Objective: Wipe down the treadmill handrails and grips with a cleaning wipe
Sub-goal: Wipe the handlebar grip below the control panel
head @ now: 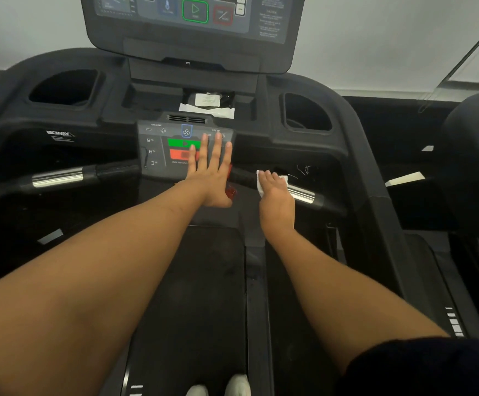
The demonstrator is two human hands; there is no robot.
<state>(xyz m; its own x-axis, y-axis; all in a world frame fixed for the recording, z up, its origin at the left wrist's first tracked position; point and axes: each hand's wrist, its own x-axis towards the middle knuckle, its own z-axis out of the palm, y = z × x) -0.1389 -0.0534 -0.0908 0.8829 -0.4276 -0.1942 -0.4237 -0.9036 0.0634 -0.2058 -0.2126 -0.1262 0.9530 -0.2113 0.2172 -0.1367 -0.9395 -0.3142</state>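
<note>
At the bottom edge: two white shoes (pixel 218 385) stand on the dark belt (pixel 192 295), toes forward.
Forearms: both bare and stretched forward over the belt; a dark sleeve (pixel 421 367) shows at lower right.
Left hand (pixel 211 170): flat, palm down, fingers spread, lying on the small control panel (pixel 158 155); fingertips reach the speed buttons and cover part of the green and red bars.
Right hand (pixel 275 192): curled over the right grip (pixel 301 194), pressing the wipe against it.
Wipe (pixel 261 181): white, folded under the right fingers, edges sticking out to the left and right of the hand, wrapped on the grip where its black part meets the chrome sensor.
Left grip (pixel 58 177): bare, chrome sensor and black foam, well apart from both hands.
Red clip (pixel 230 191): just beside the left hand's thumb side, below the panel; partly hidden.
Tray (pixel 152 101): behind the panel, holds white tissue (pixel 207 111) and a small packet (pixel 207 100).
Cup holders (pixel 64 87): one on each side of the tray.
Screen (pixel 192 18): farthest, upright, with green start and red stop icons; text too blurred to read.
</note>
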